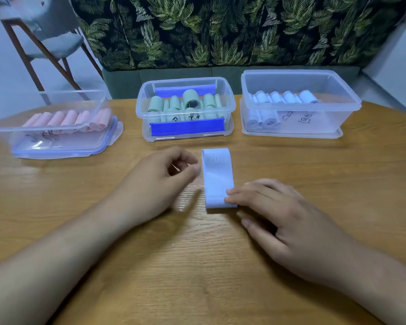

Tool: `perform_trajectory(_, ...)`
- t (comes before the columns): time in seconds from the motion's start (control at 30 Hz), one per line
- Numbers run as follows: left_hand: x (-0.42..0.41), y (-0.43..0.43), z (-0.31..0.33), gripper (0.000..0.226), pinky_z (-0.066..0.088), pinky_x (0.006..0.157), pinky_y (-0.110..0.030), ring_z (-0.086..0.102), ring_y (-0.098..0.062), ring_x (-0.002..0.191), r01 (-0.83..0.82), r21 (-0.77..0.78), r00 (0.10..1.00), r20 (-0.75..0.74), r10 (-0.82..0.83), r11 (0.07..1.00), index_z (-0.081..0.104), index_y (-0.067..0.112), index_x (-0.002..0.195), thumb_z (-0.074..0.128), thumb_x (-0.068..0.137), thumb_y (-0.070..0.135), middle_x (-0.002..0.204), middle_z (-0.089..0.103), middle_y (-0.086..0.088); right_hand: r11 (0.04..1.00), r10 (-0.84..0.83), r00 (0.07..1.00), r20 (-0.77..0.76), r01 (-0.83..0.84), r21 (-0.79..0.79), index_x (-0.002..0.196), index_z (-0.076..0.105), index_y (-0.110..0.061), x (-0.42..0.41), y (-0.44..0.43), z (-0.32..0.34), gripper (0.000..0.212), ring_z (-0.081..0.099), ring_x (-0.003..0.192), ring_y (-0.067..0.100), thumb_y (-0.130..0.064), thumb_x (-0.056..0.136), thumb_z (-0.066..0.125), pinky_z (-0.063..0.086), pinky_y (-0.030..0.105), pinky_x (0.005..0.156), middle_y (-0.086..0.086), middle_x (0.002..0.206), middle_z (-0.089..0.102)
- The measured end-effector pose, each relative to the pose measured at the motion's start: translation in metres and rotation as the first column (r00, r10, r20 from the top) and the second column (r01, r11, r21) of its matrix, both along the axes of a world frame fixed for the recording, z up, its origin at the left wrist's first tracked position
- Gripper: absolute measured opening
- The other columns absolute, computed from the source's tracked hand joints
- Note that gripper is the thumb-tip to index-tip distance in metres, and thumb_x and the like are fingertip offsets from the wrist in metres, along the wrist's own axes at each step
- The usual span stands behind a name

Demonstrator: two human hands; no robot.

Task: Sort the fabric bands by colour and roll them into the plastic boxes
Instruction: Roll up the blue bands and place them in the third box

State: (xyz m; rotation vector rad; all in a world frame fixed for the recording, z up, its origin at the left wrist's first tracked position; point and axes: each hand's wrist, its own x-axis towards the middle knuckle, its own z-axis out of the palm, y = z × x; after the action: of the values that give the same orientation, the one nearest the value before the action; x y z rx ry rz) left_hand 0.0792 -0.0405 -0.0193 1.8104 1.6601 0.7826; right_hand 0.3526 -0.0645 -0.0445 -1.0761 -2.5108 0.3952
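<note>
Found one pale blue band (pixel 217 181) lying flat on the table (pixel 197 266) at centre, long axis running near to far, far end curled over in a soft loop, faint print reading roughly "20 Lb" close to that end. Located it between the two hands and near of the boxes, touching none of them. Logged right hand (pixel 274 214) palm down at right, fingers (pixel 236 195) straight and close together, tips pressing the near right corner of the band against the wood; right thumb (pixel 251 225) lying along the table on the near side, apart from the band. Logged left hand (pixel 159 181) just left of the band, blurred, fingers curled in toward the thumb with a small gap, nothing seen clamped between them; thumb tip right at the band's left edge, contact not resolvable. Counted three clear boxes in a row along the far side. Left box (pixel 45 131): pink rolls (pixel 66 119) lying side by side, box seated on a blue-edged lid (pixel 56 152), dark handwriting on the front wall. Middle box (pixel 140 106): green rolls (pixel 174 103) heaped, one turned open end toward the near side, blue clips (pixel 188 129) at front and back. Right box (pixel 326 118): blue rolls (pixel 284 97) packed toward the left half, handwriting on the front wall. Noted beyond the table a leaf-print backrest (pixel 220 31) and, far left, a grey chair (pixel 52 31) with wooden legs.
</note>
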Motion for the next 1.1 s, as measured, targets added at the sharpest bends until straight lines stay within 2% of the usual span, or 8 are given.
perform_trajectory(0.13, 0.009, 0.031, 0.010, 0.032, 0.052, 0.072, -0.031, 0.068, -0.006, 0.071, 0.022, -0.189, 0.995, -0.091, -0.040, 0.982, 0.071, 0.028, 0.097, 0.069, 0.093, 0.059, 0.081, 0.076, 0.011, 1.000, 0.007, 1.000, -0.020, -0.007, 0.015, 0.129, 0.064, -0.036, -0.003, 0.001, 0.001, 0.027, 0.049, 0.134, 0.002, -0.029, 0.103, 0.060, 0.041, 0.032, 0.110, -0.028, 0.137, 0.058)
perform_trajectory(0.27, 0.018, 0.046, 0.007, 0.034, 0.053, 0.069, -0.032, 0.073, -0.021, 0.071, 0.019, -0.215, 0.998, -0.062, -0.033, 0.976, 0.069, 0.017, 0.089, 0.078, 0.091, 0.050, 0.075, 0.077, 0.003, 1.000, 0.000, 0.999, -0.039, 0.001, 0.025, 0.128, 0.066, -0.034, -0.003, 0.002, -0.002, 0.027, 0.052, 0.132, 0.002, -0.027, 0.102, 0.062, 0.044, 0.035, 0.108, -0.027, 0.135, 0.060)
perform_trajectory(0.43, 0.007, 0.051, 0.001, 0.028, 0.042, 0.060, -0.025, 0.055, -0.001, 0.055, 0.054, -0.121, 0.991, -0.115, -0.068, 0.991, 0.062, 0.023, 0.083, 0.075, 0.095, 0.044, 0.063, 0.065, 0.019, 0.997, -0.033, 0.999, -0.033, 0.035, 0.070, 0.127, 0.066, -0.033, -0.007, 0.006, -0.005, 0.027, 0.056, 0.124, 0.004, -0.027, 0.101, 0.062, 0.046, 0.036, 0.103, -0.026, 0.128, 0.063)
perform_trajectory(0.53, 0.006, 0.048, -0.005, 0.025, 0.037, 0.059, -0.014, 0.057, 0.003, 0.070, 0.106, 0.001, 0.978, -0.184, -0.104, 0.994, 0.059, 0.025, 0.085, 0.074, 0.097, 0.042, 0.073, 0.065, 0.014, 0.994, -0.060, 0.998, -0.036, 0.062, 0.088, 0.128, 0.066, -0.032, -0.010, 0.008, -0.006, 0.027, 0.057, 0.122, 0.005, -0.028, 0.102, 0.062, 0.047, 0.036, 0.102, -0.025, 0.124, 0.064)
perform_trajectory(0.67, 0.009, 0.044, -0.017, 0.024, 0.048, 0.068, -0.036, 0.054, -0.007, 0.078, 0.156, 0.155, 0.953, -0.285, -0.107, 0.976, 0.051, 0.030, 0.088, 0.070, 0.098, 0.042, 0.080, 0.059, 0.015, 0.992, -0.084, 0.996, -0.016, 0.085, 0.092, 0.134, 0.065, -0.029, -0.013, 0.008, -0.008, 0.031, 0.055, 0.123, 0.013, -0.032, 0.103, 0.058, 0.049, 0.040, 0.102, -0.019, 0.128, 0.062)
perform_trajectory(0.8, 0.005, 0.045, -0.023, 0.020, 0.050, 0.070, -0.040, 0.053, -0.011, 0.079, 0.205, 0.205, 0.949, -0.281, -0.143, 0.957, 0.050, 0.030, 0.093, 0.068, 0.099, 0.035, 0.084, 0.058, 0.013, 0.984, -0.136, 0.991, 0.021, 0.132, 0.117, 0.140, 0.063, -0.025, -0.018, 0.010, -0.010, 0.038, 0.055, 0.122, 0.019, -0.035, 0.105, 0.053, 0.051, 0.044, 0.101, -0.011, 0.131, 0.059)
perform_trajectory(0.97, -0.002, 0.048, -0.023, 0.021, 0.043, 0.065, -0.030, 0.054, -0.001, 0.076, 0.230, 0.212, 0.956, -0.231, -0.180, 0.950, 0.051, 0.028, 0.090, 0.070, 0.099, 0.030, 0.079, 0.057, 0.015, 0.977, -0.110, 0.990, 0.087, 0.091, 0.193, 0.128, 0.066, -0.021, -0.025, 0.022, -0.001, 0.029, 0.058, 0.105, 0.020, -0.035, 0.104, 0.058, 0.053, 0.040, 0.092, -0.006, 0.117, 0.061)
perform_trajectory(1.1, -0.002, 0.048, -0.026, 0.021, 0.037, 0.064, -0.016, 0.055, 0.002, 0.076, 0.219, 0.233, 0.958, -0.233, -0.164, 0.948, 0.053, 0.027, 0.091, 0.072, 0.097, 0.028, 0.078, 0.056, 0.017, 0.984, -0.082, 0.992, 0.100, 0.065, 0.168, 0.117, 0.068, -0.024, -0.030, 0.034, 0.004, 0.022, 0.053, 0.096, 0.017, -0.039, 0.106, 0.056, 0.051, 0.038, 0.085, -0.007, 0.106, 0.059)
